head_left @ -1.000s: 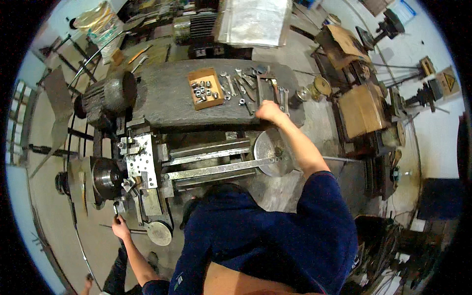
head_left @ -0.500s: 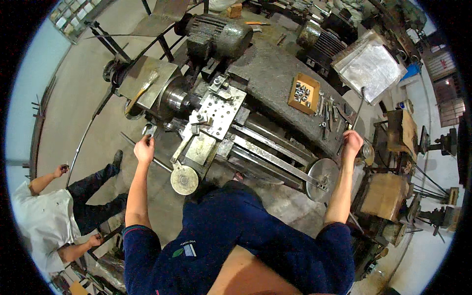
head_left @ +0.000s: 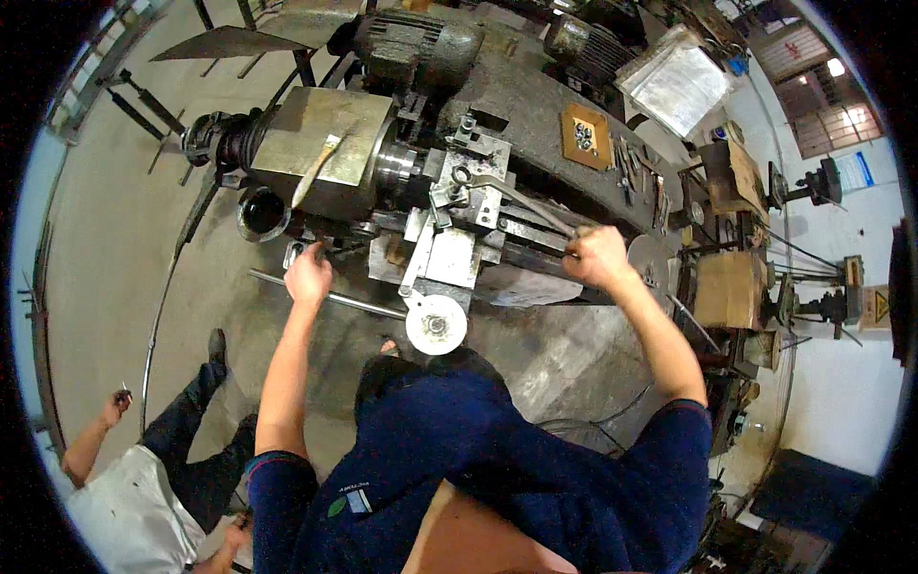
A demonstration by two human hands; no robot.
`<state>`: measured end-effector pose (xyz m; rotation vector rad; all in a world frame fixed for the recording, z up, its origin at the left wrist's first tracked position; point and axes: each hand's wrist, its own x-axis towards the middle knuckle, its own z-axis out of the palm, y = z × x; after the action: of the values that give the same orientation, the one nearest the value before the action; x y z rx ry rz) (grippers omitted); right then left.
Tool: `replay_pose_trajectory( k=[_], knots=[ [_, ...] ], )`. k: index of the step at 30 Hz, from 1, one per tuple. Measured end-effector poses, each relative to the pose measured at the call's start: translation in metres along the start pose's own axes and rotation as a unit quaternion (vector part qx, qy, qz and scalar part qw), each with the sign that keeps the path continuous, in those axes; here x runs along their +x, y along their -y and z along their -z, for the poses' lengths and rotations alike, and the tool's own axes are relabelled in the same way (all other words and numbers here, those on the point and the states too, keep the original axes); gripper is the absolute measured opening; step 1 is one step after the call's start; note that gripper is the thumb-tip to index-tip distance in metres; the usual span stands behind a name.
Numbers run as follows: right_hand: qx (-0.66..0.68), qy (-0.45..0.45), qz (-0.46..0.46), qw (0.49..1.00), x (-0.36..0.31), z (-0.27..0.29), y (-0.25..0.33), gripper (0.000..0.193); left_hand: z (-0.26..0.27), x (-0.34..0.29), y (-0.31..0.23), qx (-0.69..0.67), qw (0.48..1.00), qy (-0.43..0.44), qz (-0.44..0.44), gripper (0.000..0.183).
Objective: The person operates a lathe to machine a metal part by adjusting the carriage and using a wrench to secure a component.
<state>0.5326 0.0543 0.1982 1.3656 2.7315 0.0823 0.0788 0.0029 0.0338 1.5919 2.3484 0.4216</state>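
This is a lathe with a metal carriage and tool post (head_left: 444, 198). My right hand (head_left: 601, 256) is wrapped round the end of a long ring spanner (head_left: 526, 203), which slants across the carriage with its ring end at the tool post. Whether the ring sits on a bolt is unclear. To the left, my left hand (head_left: 310, 276) is closed just below the headstock (head_left: 316, 143); a shiny metal part shows by its fingertips, but what the fingers grip is hidden. A round handwheel (head_left: 436, 324) stands in front of the carriage, between my forearms.
A wooden-handled brush (head_left: 314, 174) lies on the headstock. Behind the carriage sit a cardboard box of small metal parts (head_left: 586, 136) and several hand tools (head_left: 639, 174). Another person (head_left: 134, 512) in a white shirt is at lower left. A motor (head_left: 419, 46) stands at the back.
My right hand has come left and inward from the far right, bringing the spanner over the carriage to the tool post. My left hand stays near the headstock. The view has shifted.
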Motion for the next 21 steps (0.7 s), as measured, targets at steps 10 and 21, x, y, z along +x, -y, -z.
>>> replay_pose_trajectory(
  k=[10,21],
  knots=[
    [-0.153,0.118,0.109,0.975,0.055,0.028,-0.05,0.023,0.009,0.002,-0.009,0.029,0.999,0.03,-0.019,0.03],
    [-0.155,0.124,0.169,0.965,0.114,0.007,-0.094,0.018,0.006,0.003,-0.008,0.035,0.999,0.025,-0.008,0.029]
  ],
)
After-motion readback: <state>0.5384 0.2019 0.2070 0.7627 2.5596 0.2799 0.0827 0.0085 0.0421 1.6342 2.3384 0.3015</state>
